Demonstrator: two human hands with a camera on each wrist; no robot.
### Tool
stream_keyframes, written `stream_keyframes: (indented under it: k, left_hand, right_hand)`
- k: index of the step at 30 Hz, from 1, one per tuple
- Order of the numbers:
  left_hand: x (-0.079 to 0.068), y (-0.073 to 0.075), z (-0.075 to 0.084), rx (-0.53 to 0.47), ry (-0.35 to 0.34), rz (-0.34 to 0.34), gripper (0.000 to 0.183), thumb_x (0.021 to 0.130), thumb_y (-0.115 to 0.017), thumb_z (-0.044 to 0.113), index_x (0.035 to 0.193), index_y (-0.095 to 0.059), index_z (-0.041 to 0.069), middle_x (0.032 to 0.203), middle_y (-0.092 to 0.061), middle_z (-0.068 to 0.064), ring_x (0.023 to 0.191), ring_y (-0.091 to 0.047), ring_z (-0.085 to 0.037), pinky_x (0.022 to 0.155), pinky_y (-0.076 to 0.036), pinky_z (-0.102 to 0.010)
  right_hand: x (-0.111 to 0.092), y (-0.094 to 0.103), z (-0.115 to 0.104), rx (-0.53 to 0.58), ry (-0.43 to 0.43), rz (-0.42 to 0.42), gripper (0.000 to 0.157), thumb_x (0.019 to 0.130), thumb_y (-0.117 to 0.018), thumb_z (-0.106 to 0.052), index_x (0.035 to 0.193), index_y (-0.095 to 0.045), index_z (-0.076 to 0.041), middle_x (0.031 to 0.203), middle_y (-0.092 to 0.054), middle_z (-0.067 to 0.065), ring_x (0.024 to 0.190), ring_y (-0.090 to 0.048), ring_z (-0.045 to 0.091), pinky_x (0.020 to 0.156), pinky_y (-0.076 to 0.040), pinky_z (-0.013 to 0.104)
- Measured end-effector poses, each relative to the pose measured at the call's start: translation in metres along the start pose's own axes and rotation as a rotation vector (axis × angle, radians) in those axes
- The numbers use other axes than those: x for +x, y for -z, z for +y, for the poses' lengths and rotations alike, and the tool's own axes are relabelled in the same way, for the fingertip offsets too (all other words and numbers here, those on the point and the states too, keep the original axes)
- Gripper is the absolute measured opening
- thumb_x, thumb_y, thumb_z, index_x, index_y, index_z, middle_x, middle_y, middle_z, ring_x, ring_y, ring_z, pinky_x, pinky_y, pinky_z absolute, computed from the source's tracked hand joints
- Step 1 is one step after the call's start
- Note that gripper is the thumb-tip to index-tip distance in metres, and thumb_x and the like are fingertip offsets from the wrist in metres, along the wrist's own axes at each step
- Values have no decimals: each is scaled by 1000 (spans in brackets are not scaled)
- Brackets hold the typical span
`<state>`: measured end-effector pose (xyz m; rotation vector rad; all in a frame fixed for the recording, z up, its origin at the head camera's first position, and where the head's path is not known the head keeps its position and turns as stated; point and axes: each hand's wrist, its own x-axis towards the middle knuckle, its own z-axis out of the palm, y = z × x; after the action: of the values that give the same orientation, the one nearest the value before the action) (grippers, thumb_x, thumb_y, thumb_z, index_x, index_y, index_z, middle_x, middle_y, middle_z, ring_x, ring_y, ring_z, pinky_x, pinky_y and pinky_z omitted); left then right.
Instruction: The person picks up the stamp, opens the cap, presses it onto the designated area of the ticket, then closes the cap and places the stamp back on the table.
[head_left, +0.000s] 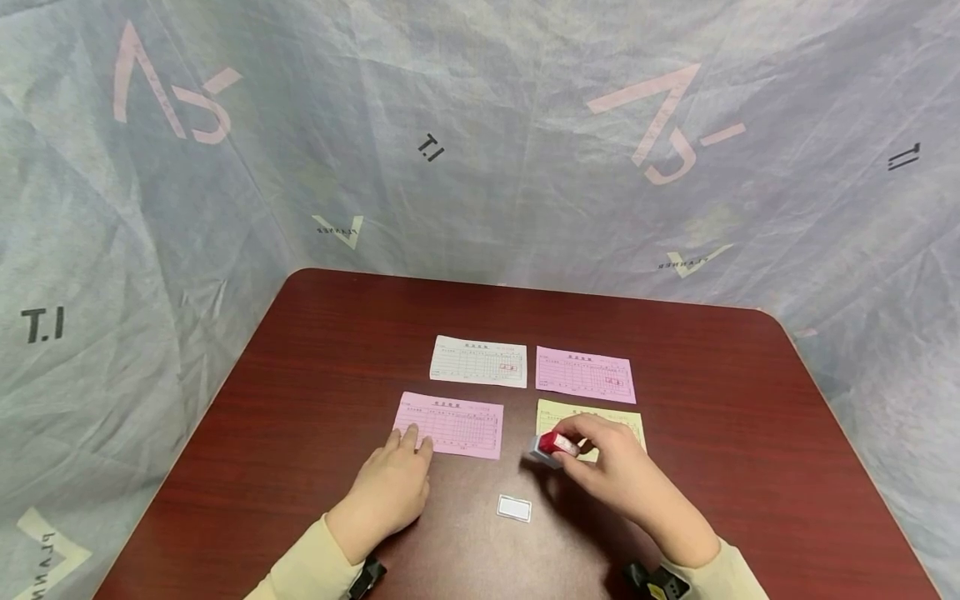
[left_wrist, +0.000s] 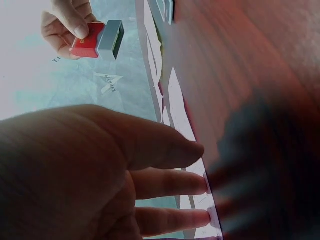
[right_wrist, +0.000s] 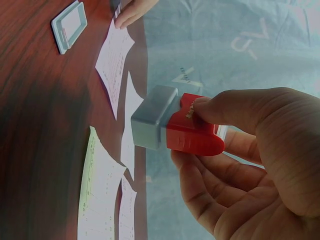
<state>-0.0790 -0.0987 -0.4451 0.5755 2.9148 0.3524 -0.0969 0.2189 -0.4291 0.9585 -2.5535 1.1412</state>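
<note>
My right hand [head_left: 611, 467] holds a red and grey self-inking stamp [right_wrist: 187, 125] between thumb and fingers, raised above the table. In the head view it hangs beside the yellow form [head_left: 633, 423], partly covering it. My left hand [head_left: 392, 483] rests its straight fingertips on the lower edge of the near pink form [head_left: 457, 429]. Between the hands lies a small white rectangular stamp cap [head_left: 514, 509], open side up. Behind are a white form [head_left: 478, 362] and another pink form [head_left: 585, 375], both bearing a red mark at right. No red mark shows on the near pink form.
The dark red wooden table [head_left: 300, 400] has rounded far corners. Grey printed cloth [head_left: 487, 208] hangs behind it and along its sides. A black strap device [head_left: 366, 577] sits on the left wrist and another [head_left: 660, 581] on the right.
</note>
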Motion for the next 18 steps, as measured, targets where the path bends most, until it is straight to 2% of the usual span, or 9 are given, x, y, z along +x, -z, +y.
stream_keyframes:
  k: [7,18]
  left_hand:
    - [1,-1,3,9,-33,13,44,87,-69,10,127,-63,-9,135,-53,-33,124,-50,-52,96,-45,-60]
    - [4,-9,12,74,-67,3,48,88,-70,14,129,-63,-8,137,-52,-32,124,-51,-50,101,-43,-56]
  right_hand:
    - [3,-2,-3,-23,-16,7,25,80,-79,5,97,-69,-12,88,-64,-11,77,-60,5,69,-56,29]
    - [10,-8,-5,-2,-17,-14,25,80,-79,5,97,-69,-9,88,-66,-8,77,-61,6,67,-57,32]
